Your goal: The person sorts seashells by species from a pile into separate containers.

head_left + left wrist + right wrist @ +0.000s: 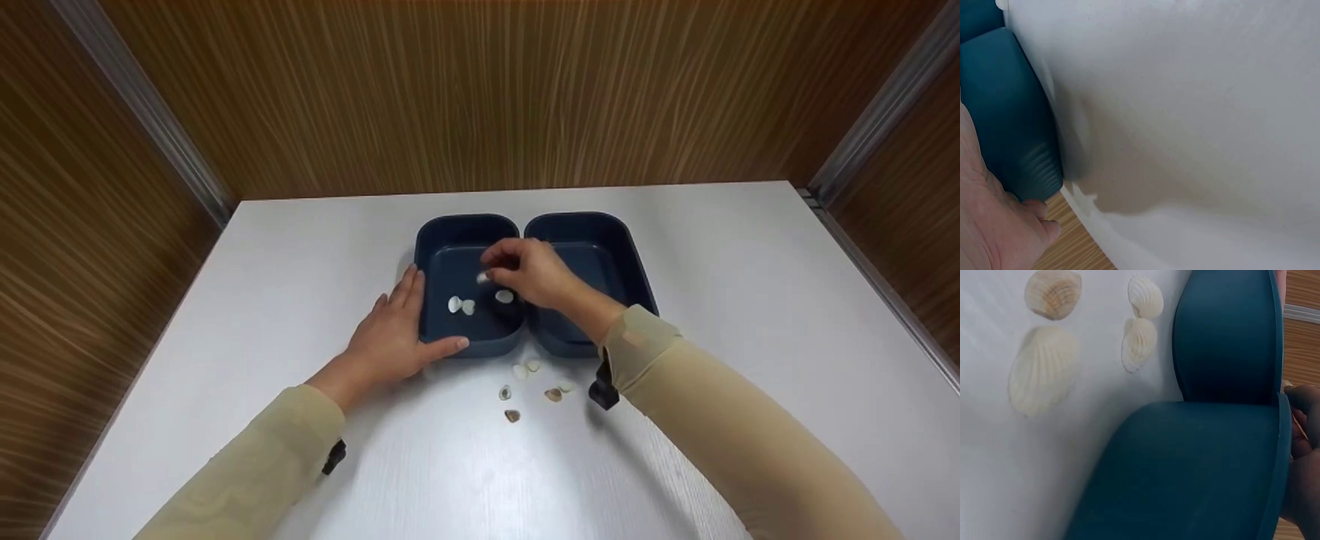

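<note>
R hand (534, 271) is curled over the L tray (487, 349), thumb & finger seemingly pinching a white shell (482, 278); L hand (391, 336) grips nothing, fingers straight along that tray's outer wall, thumb at its front rim. L tray & R tray (589, 270) sit nr the tabletop (450, 472)'s back edge, approx midway btwn its side edges; loose shells (553, 394) lie twd the front edge. Best: light pinch, low release, tray braced w/ L hand. Head cam shows 3 shells (454, 304) lying inside L tray; R wrist cam doesn't, but shows ribbing on the loose ones
</note>
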Tool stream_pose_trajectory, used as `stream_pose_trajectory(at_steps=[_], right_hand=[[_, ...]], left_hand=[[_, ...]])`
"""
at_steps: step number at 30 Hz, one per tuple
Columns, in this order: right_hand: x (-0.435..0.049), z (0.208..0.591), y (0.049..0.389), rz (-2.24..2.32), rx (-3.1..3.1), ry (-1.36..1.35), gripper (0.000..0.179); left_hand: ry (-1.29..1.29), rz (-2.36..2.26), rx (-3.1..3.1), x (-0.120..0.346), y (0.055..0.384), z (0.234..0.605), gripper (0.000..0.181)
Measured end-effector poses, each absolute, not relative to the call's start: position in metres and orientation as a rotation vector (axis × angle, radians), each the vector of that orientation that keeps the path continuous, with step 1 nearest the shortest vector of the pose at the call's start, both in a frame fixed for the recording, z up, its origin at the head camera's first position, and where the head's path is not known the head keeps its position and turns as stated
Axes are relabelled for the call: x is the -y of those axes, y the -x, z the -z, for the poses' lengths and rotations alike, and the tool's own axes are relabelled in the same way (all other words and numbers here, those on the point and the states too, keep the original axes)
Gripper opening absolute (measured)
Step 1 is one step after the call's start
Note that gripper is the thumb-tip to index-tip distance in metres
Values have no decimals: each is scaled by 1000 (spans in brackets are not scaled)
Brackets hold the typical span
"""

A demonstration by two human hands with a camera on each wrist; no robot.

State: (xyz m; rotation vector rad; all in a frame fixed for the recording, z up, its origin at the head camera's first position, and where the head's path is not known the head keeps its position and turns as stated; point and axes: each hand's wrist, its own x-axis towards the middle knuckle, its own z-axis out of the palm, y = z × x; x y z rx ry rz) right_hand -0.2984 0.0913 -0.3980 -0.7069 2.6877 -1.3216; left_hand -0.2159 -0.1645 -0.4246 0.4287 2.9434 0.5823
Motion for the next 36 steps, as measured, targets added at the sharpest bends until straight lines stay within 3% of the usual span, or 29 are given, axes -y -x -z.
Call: stream_pose_trajectory(at_steps=[12, 23, 36], right_hand=[[-109, 384, 285, 1330, -2697, 800, 22], [-149, 370, 237, 1386, -2658, 1025, 18], [-187, 390, 189, 1387, -2666, 1131, 16]], left_hand=[[-467, -582, -2943, 164, 218, 426, 133], [-436, -591, -2941, 167, 217, 428, 134], [-451, -578, -2943, 171, 218, 428, 133]])
